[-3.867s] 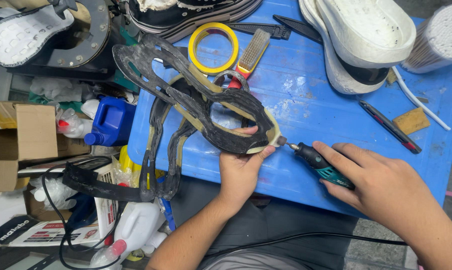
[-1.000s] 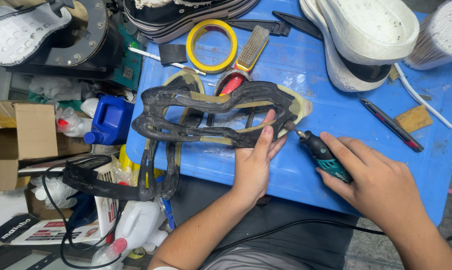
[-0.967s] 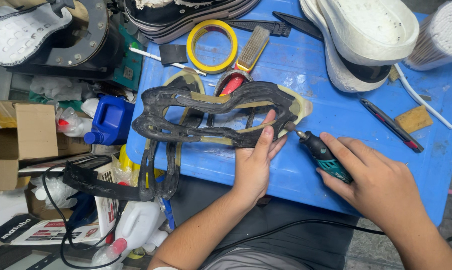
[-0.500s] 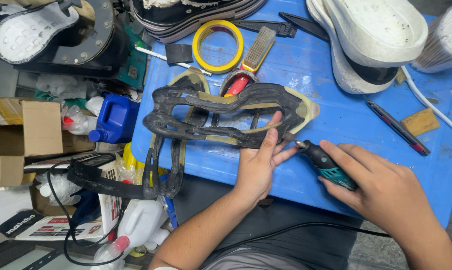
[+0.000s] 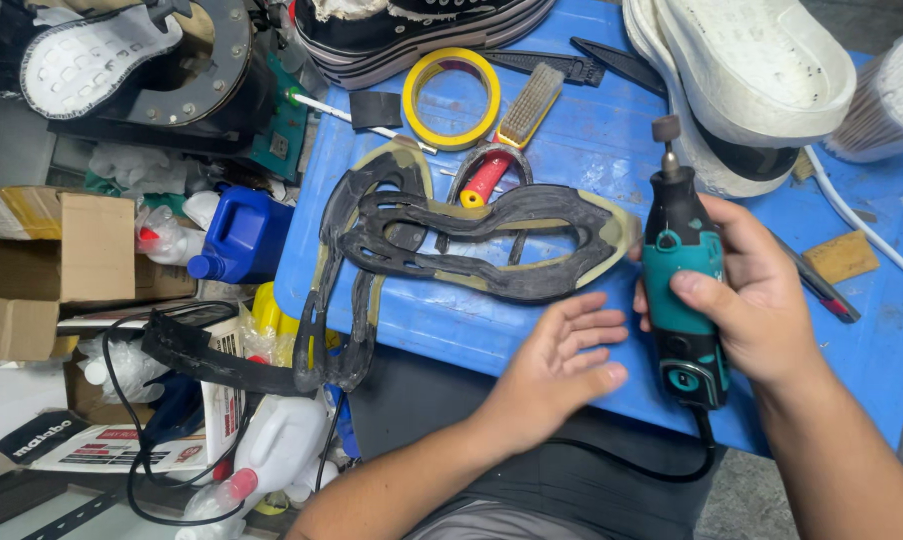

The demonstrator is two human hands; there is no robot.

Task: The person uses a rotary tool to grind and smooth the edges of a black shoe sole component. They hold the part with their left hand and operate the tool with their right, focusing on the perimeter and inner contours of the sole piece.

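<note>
Right hand (image 5: 747, 300) closed around teal-and-black rotary tool (image 5: 680, 290), held upright, grinding bit pointing away, cord trailing off table (image 5: 872, 350) edge. Left hand (image 5: 557, 365) open, fingers spread, empty, hovering just beside black rubber outsole (image 5: 472, 245). Outsole lying flat on blue table, overlapping a second outsole (image 5: 347, 290) hanging over the edge. Judged light, thin, floppy, cut-out web prone to twisting; best pinned flat by palm on broad forefoot, or lifted at thicker rim. Red-handled pliers (image 5: 487, 175) beneath.
</note>
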